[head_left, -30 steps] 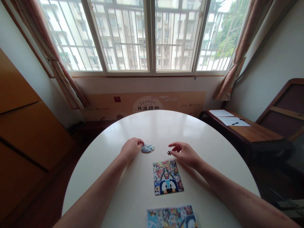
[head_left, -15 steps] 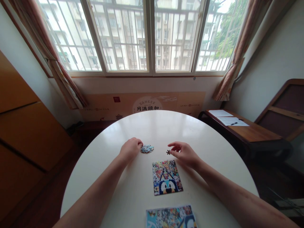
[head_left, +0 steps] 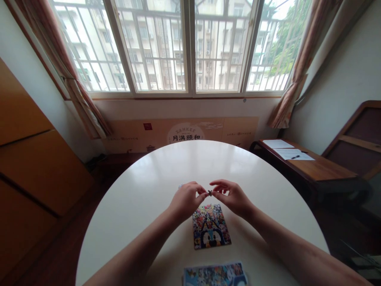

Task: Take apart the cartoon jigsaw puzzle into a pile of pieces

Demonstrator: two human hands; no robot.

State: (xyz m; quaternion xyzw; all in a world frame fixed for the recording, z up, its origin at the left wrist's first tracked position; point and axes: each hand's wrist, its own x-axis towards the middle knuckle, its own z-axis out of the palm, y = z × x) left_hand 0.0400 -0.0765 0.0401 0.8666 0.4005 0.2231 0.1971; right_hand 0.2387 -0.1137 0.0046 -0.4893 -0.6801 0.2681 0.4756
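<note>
A small dark jigsaw piece (head_left: 210, 193) is pinched between my two hands above the white table. My right hand (head_left: 233, 197) grips its right side with thumb and finger. From the left, the thumb and a finger of my left hand (head_left: 187, 198) close on the same piece. Behind my left hand lies the pile of jigsaw pieces (head_left: 180, 186), almost wholly hidden now. Just below the hands is a colourful picture card (head_left: 210, 230) with a blue cartoon dog, its top left corner partly covered by my left hand.
A second colourful picture, apparently a box or packet (head_left: 214, 275), lies at the near side of the round white table (head_left: 125, 222). To the right, a wooden side table (head_left: 327, 166) holds papers (head_left: 293, 154) and a pen. A barred window (head_left: 190, 51) is ahead.
My left hand has moved right from beside the pile to the piece in my right hand, now covering most of the pile. My right hand has stayed nearly in place.
</note>
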